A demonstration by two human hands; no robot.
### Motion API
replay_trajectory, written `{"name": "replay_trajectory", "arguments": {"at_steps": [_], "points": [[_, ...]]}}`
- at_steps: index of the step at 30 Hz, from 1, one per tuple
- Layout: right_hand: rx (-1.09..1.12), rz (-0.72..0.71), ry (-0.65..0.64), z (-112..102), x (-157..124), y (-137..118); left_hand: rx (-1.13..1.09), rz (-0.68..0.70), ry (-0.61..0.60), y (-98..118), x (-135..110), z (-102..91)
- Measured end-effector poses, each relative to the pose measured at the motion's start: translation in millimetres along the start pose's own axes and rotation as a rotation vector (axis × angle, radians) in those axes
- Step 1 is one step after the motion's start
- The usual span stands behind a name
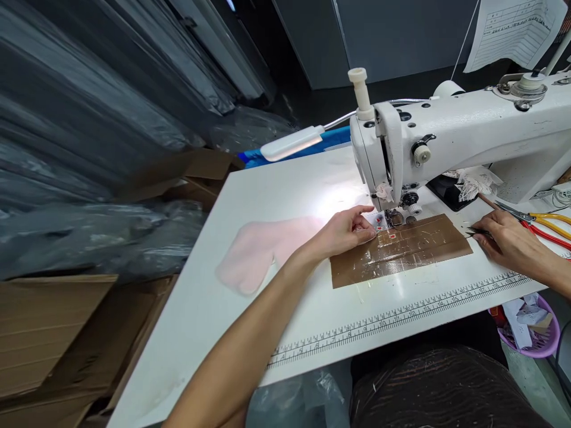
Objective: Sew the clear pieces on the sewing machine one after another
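Note:
My left hand (348, 230) is at the needle area of a white sewing machine (464, 134). Its thumb and fingertips are closed at the edge of a small white piece with red marks (379, 221); what they pinch is hidden. Brown tape (401, 252) covers the machine bed below the presser foot (392, 219). A pale pink fabric piece (254, 249) lies flat on the table, running behind my left wrist. At the tape's right end, my right hand (504, 238) is closed around small dark thread snips (476, 232), their tips pointing left.
Scissors with red and yellow handles (546, 226) lie beyond my right hand. White lace (475, 181) rests under the machine arm. A printed ruler (379, 324) follows the table's front edge. A purple basket (551, 336) holds scraps below. Cardboard boxes (57, 333) stand left.

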State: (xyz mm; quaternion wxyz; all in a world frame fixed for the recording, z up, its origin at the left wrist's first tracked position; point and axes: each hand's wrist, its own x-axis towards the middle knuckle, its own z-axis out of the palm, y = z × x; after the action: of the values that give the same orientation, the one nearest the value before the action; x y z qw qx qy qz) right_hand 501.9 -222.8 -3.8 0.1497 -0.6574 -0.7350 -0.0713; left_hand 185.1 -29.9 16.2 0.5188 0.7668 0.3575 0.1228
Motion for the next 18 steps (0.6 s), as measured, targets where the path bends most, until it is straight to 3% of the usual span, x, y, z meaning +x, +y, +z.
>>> {"name": "replay_trajectory", "arguments": {"at_steps": [4,7,10,14,18], "points": [[0.09,0.088,-0.011,-7,0,-21,-0.155,-0.008,0.057,6,-2,11.1],[0.442,0.222,-0.051,-8,6,-52,-0.306,-0.091,0.113,13,-2,20.9],[0.683,0.26,-0.1,-3,22,-83,-0.439,-0.216,0.193,21,-2,29.9],[0.735,0.235,-0.237,4,48,-108,-0.557,-0.267,0.292,29,-3,38.7],[0.603,0.256,-0.345,8,66,-118,-0.596,-0.308,0.348,35,-5,43.0]]}}
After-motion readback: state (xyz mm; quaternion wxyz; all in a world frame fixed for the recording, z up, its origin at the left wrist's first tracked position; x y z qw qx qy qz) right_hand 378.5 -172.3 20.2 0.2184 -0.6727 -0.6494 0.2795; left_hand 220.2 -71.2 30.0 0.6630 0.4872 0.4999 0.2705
